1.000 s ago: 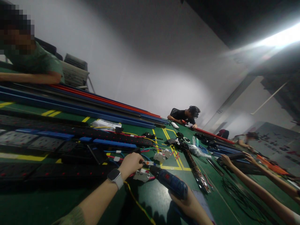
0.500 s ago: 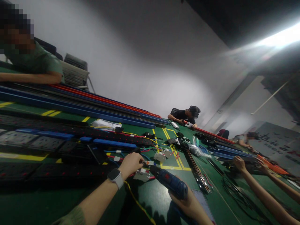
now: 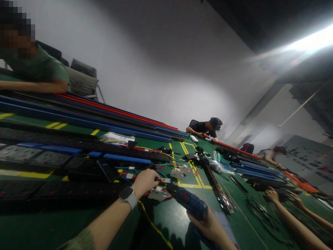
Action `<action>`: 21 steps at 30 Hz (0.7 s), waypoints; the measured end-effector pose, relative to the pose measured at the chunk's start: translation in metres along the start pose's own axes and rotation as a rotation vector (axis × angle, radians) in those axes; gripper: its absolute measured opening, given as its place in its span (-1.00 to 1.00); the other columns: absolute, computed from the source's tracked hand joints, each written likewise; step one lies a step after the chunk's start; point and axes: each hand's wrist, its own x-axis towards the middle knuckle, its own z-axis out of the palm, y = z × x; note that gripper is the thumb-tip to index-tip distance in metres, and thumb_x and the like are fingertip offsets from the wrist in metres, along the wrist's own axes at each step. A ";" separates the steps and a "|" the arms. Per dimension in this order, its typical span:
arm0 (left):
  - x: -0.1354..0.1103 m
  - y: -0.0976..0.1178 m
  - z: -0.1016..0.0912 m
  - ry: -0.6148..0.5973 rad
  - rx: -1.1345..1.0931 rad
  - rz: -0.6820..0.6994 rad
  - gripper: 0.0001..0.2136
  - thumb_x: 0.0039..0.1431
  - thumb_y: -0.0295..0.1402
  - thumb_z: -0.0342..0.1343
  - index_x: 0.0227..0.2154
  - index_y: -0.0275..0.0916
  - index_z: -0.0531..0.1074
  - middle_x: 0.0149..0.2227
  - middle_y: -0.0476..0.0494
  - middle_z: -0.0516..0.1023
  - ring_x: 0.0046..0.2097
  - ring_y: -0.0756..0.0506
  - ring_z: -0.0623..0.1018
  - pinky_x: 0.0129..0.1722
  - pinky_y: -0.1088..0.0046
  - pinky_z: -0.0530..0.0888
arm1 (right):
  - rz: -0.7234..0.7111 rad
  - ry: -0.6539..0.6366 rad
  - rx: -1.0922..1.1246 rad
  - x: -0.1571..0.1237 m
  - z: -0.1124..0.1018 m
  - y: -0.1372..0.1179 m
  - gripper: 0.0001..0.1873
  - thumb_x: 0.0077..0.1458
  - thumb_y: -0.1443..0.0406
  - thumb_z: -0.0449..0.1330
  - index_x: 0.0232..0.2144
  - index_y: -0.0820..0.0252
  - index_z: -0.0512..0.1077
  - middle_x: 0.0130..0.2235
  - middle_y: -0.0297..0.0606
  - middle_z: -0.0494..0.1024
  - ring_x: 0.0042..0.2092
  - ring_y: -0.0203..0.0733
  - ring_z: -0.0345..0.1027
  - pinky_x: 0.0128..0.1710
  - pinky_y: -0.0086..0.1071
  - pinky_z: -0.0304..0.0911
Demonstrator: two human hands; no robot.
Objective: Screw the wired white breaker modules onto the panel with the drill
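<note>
My right hand (image 3: 208, 224) is wrapped round a blue cordless drill (image 3: 191, 203) that points left. The drill's dark tip meets the right end of a white circuit breaker (image 3: 164, 180) with an orange mark. My left hand (image 3: 145, 182), a watch on its wrist, is closed at the breaker's left end; its fingertips are partly hidden. Just below lies another white breaker (image 3: 157, 194) with a red wire. More white breakers (image 3: 177, 173) rest beyond, among red and blue wires. A yellow-green wire (image 3: 153, 225) runs down between my arms.
Long black socket strips (image 3: 85, 189) fill the left of the green table (image 3: 166, 222). Copper-coloured bars (image 3: 217, 187), a phone (image 3: 238, 184) and coiled black cable (image 3: 265, 218) lie to the right. A co-worker's hands (image 3: 272, 194) are at far right; other people sit across.
My hands, the drill and the breaker stay nearly still. The co-worker's hands at the right have moved slightly down and to the right.
</note>
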 end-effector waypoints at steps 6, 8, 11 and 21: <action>0.001 -0.001 0.001 0.008 0.006 0.016 -0.78 0.13 -0.27 0.16 -0.21 0.00 0.67 -0.24 -0.13 0.68 -0.12 -0.17 0.61 -0.11 0.44 0.43 | -0.015 -0.017 0.029 0.000 0.000 -0.002 -0.50 0.01 0.22 0.31 0.04 0.07 0.43 -0.09 -0.23 0.65 -0.10 -0.05 0.56 -0.07 -0.30 0.46; 0.001 -0.001 0.001 0.011 0.008 0.019 -0.77 0.12 -0.27 0.16 -0.20 0.00 0.67 -0.23 -0.14 0.68 -0.12 -0.16 0.61 -0.09 0.44 0.43 | -0.032 -0.015 0.014 0.000 -0.001 -0.001 -0.47 -0.01 0.23 0.33 0.05 0.06 0.42 -0.08 -0.23 0.65 -0.11 -0.04 0.56 -0.07 -0.30 0.46; 0.002 -0.002 0.002 0.003 0.002 0.017 -0.76 0.12 -0.29 0.16 -0.19 0.00 0.67 -0.24 -0.14 0.68 -0.11 -0.16 0.61 -0.08 0.45 0.43 | -0.041 -0.008 0.015 0.001 -0.001 0.000 -0.49 0.00 0.24 0.33 0.05 0.07 0.42 -0.09 -0.23 0.66 -0.13 -0.05 0.57 -0.10 -0.32 0.47; 0.001 -0.002 0.002 0.012 0.001 0.019 -0.78 0.12 -0.28 0.17 -0.20 0.01 0.67 -0.23 -0.14 0.68 -0.10 -0.18 0.61 -0.09 0.43 0.43 | 0.003 -0.029 0.021 0.001 0.000 0.001 -0.50 0.02 0.18 0.31 0.04 0.05 0.43 -0.08 -0.23 0.65 -0.11 -0.04 0.56 -0.07 -0.29 0.47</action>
